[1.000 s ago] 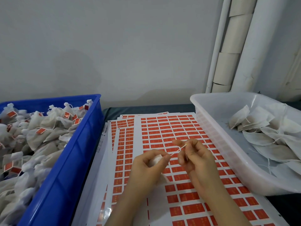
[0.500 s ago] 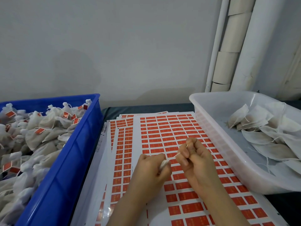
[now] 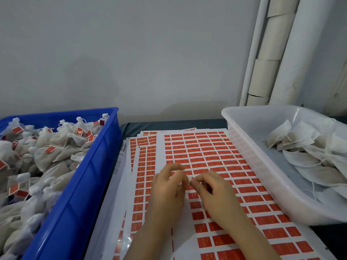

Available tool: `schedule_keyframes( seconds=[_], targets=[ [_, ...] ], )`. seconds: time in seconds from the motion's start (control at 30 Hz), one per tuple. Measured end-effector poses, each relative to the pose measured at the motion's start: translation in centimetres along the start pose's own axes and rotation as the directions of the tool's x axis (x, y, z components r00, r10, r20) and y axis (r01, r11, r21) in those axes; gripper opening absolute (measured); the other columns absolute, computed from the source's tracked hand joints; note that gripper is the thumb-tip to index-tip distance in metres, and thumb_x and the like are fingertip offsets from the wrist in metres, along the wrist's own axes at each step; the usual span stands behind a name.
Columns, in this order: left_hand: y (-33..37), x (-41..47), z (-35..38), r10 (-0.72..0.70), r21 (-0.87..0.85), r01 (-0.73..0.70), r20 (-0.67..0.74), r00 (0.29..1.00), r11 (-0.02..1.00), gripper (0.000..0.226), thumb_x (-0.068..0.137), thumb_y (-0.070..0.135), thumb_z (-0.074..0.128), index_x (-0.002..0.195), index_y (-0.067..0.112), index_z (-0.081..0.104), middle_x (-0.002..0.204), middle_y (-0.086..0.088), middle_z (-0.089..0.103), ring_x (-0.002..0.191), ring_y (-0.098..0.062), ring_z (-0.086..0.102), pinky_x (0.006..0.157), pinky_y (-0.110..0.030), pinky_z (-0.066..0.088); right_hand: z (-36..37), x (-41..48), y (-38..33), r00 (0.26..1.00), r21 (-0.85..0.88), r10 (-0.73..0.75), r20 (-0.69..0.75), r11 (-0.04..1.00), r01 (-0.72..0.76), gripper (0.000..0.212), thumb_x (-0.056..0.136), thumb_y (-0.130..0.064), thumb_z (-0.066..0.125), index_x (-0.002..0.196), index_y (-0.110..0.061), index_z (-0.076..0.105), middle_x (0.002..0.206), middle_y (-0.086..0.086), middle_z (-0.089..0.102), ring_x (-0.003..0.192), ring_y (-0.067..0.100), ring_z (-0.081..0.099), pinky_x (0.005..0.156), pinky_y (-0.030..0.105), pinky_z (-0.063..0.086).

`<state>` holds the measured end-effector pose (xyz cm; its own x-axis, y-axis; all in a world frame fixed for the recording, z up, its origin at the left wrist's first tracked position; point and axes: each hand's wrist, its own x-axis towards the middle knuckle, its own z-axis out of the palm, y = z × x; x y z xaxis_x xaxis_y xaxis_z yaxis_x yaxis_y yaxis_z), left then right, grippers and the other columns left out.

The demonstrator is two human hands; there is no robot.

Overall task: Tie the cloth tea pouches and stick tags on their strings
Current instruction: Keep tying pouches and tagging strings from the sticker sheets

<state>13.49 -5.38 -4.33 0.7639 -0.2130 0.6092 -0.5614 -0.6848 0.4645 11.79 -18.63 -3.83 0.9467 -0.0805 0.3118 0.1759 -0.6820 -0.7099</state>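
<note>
1. Holds a small white pouch point(image 3: 178, 173) in the left hand point(image 3: 169, 190), fingers curled round it, most of it hidden
2. Pinches a white bit at the pouch's right end with the right hand point(image 3: 216, 194), thumb and forefinger closed; too blurred to tell string from cloth
3. Hovers both hands, fingertips meeting, near centre just over stacked sheets of red tags point(image 3: 202, 152)
4. To the left, a blue crate point(image 3: 80, 194) heaped with tied, tagged pouches point(image 3: 48, 152)
5. To the right, a clear tub point(image 3: 249, 160) with flat untied pouches point(image 3: 308, 160)
</note>
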Motion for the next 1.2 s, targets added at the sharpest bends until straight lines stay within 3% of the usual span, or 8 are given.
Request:
schedule_keyframes(
  seconds=[0.13,0.23,0.37,0.47,0.67,0.83,1.07,1.2],
  targets=[
    [-0.3,0.0,0.5,0.038,0.156,-0.015,-0.148,0.988,0.988,0.014,0.066,0.019,0.083,0.071,0.028,0.075,0.083,0.008,0.063,0.087,-0.01,0.046,0.076,-0.025,0.044,-0.2,0.0,-0.3,0.994,0.044,-0.052,-0.101,0.997,0.056,0.016,0.088,-0.032,0.059,0.078,-0.04,0.05,0.083,-0.025,0.046,0.079,-0.003,0.052,0.069,-0.001,0.04],
    [0.6,0.0,0.4,-0.221,-0.043,0.223,0.042,0.974,0.974,0.017,0.086,0.033,0.066,0.076,0.046,0.072,0.067,0.022,0.055,0.075,-0.007,0.05,0.069,-0.012,0.035,-0.1,-0.1,-0.3,0.985,0.05,-0.084,-0.15,0.994,0.093,0.011,0.085,-0.036,0.059,0.079,-0.041,0.051,0.092,-0.028,0.042,0.091,-0.004,0.049,0.07,-0.001,0.039],
    [1.2,0.8,-0.1,-0.554,-0.514,0.68,0.401,0.729,0.523,0.041,0.096,0.032,0.05,0.06,0.033,0.07,0.062,0.011,0.064,0.064,-0.004,0.06,0.058,-0.011,0.042,0.3,-0.1,0.0,0.988,0.049,-0.143,-0.061,0.988,0.146,0.01,0.087,-0.031,0.06,0.084,-0.038,0.055,0.094,-0.028,0.044,0.09,-0.004,0.05,0.076,0.0,0.041],
    [1.0,1.2,-0.5,-0.627,-0.591,0.723,0.422,0.655,0.358,0.031,0.09,0.046,0.054,0.072,0.027,0.069,0.076,0.006,0.067,0.078,-0.01,0.06,0.065,-0.022,0.045,0.6,-0.1,0.1,0.987,0.047,-0.158,0.009,0.986,0.158,0.015,0.089,-0.027,0.06,0.082,-0.04,0.053,0.087,-0.025,0.051,0.085,-0.006,0.053,0.073,0.002,0.042],
    [0.5,0.7,-0.4,-0.551,-0.526,0.59,0.252,0.796,0.613,0.005,0.086,0.027,0.067,0.082,0.027,0.067,0.073,0.008,0.067,0.073,-0.008,0.062,0.049,-0.005,0.042,0.7,-0.1,0.5,0.985,0.039,-0.171,0.029,0.985,0.17,0.017,0.088,-0.025,0.061,0.084,-0.04,0.053,0.081,-0.024,0.054,0.086,-0.007,0.052,0.07,0.007,0.043],
    [0.0,0.1,0.2,-0.328,-0.347,0.381,0.202,0.923,0.857,0.023,0.086,0.016,0.067,0.075,0.031,0.053,0.07,0.018,0.061,0.077,0.011,0.056,0.057,0.0,0.041,0.4,-0.1,0.8,0.957,-0.133,-0.29,-0.003,0.949,0.287,0.016,0.084,-0.023,0.065,0.083,-0.035,0.054,0.109,-0.034,0.034,0.112,-0.015,0.028,0.09,0.007,0.028],
    [-0.4,-0.4,0.7,-0.196,-0.192,0.193,0.004,0.981,0.962,0.032,0.085,0.019,0.069,0.077,0.04,0.046,0.076,0.023,0.056,0.082,0.003,0.058,0.067,-0.002,0.043,0.3,-0.1,0.6,0.945,-0.191,-0.324,-0.044,0.931,0.31,0.011,0.08,-0.019,0.066,0.073,-0.022,0.06,0.086,-0.013,0.057,0.086,0.005,0.046,0.081,0.015,0.033],
    [0.1,0.1,0.6,-0.453,-0.333,0.387,-0.147,0.879,0.86,0.03,0.084,0.015,0.07,0.075,0.036,0.05,0.073,0.022,0.057,0.072,0.001,0.063,0.05,-0.002,0.043,0.8,-0.2,-0.2,0.891,-0.31,-0.436,-0.124,0.87,0.383,0.009,0.073,-0.022,0.063,0.066,-0.022,0.057,0.074,-0.011,0.056,0.078,0.004,0.042,0.074,0.019,0.035]
  ],
)
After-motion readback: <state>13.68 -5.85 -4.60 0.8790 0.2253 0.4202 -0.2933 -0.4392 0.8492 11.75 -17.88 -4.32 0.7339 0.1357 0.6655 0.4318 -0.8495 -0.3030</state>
